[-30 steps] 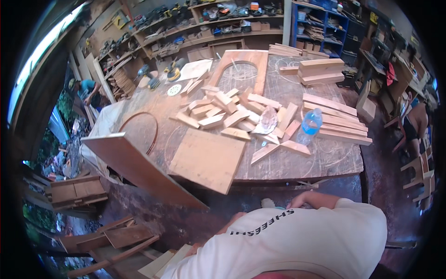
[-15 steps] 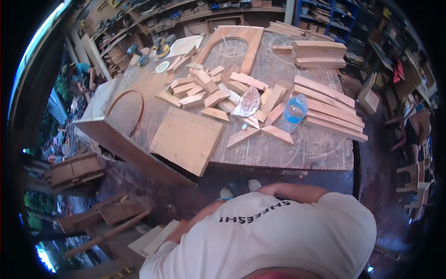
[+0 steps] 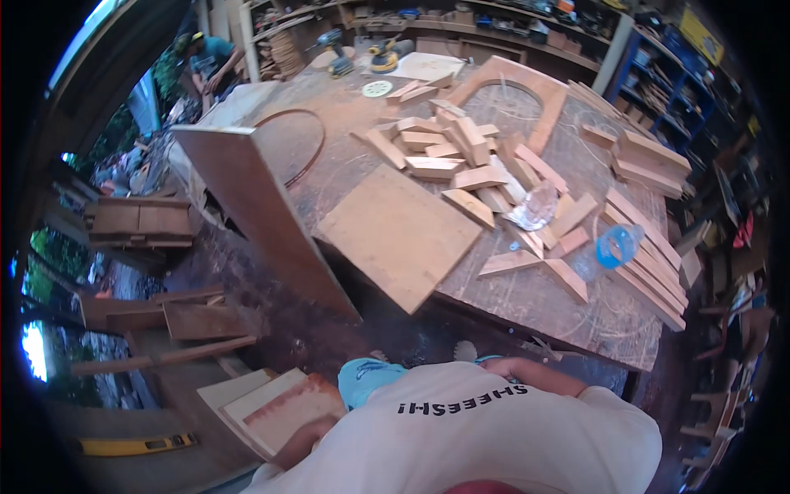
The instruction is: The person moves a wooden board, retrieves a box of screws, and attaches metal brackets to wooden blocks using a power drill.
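My left hand (image 3: 309, 436) is low on the left, beside pale flat boards (image 3: 280, 403), the top one with a reddish-brown patch. Its fingers are hidden, so I cannot tell whether it grips a board. At my waist, my right hand (image 3: 499, 367) is mostly covered by my white shirt (image 3: 510, 436), its fingers out of sight. In front of me a square tan panel (image 3: 399, 235) lies on the workbench (image 3: 617, 321), its near corner past the edge. A tall brown panel (image 3: 259, 210) stands tilted to its left.
Cut wood blocks (image 3: 453, 148) are heaped mid-bench near a clear plastic bag (image 3: 535, 206). A blue-banded bottle (image 3: 617, 245) stands beside long wood strips (image 3: 646, 267). A drill (image 3: 336, 53) and a sander (image 3: 387, 56) are farther back. A yellow level (image 3: 140, 445) lies lower left. Another person (image 3: 212, 64) sits far left.
The view has turned left, so the bench appears farther right. My left arm has moved from in front of my body down and left beside the boards. My right arm stays near my waist.
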A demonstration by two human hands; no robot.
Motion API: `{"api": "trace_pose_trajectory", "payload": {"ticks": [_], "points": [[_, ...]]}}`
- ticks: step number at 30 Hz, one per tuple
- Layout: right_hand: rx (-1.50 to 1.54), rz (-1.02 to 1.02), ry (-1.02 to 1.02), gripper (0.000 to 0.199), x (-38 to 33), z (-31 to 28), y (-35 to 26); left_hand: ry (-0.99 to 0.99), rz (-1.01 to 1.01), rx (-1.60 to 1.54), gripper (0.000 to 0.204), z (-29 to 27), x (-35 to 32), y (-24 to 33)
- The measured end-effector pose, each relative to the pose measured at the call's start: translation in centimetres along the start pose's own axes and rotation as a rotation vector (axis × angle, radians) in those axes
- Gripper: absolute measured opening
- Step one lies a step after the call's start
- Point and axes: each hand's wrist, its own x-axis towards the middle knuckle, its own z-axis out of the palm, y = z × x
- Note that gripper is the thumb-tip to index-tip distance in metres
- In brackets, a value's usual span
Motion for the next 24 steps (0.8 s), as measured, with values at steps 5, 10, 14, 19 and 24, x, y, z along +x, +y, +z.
{"api": "trace_pose_trajectory", "payload": {"ticks": [5, 10, 14, 19, 24], "points": [[0.172, -0.083, -0.148, 0.057, -3.6, 2.3, -6.3, -0.002, 0.033, -0.586, 0.04, 9.9, -0.8, -6.0], [-0.217, 0.169, -0.108, 0.065, 0.6, -1.1, -8.7, 0.024, 0.029, -0.699, 0.035, 11.9, -4.0, -6.6], [-0.561, -0.035, -0.016, 0.065, 1.2, -1.2, -11.1, 0.032, 0.0, -0.771, 0.03, 14.6, -5.4, -7.2], [-0.6, -0.199, 0.209, 0.06, 1.2, -1.5, -8.3, -0.004, -0.064, -0.833, 0.025, 16.2, -7.0, -7.8], [-0.607, -0.356, 0.148, 0.052, -1.4, -1.5, -9.5, -0.071, -0.087, -0.885, 0.02, 15.7, -6.0, -8.5]]}}
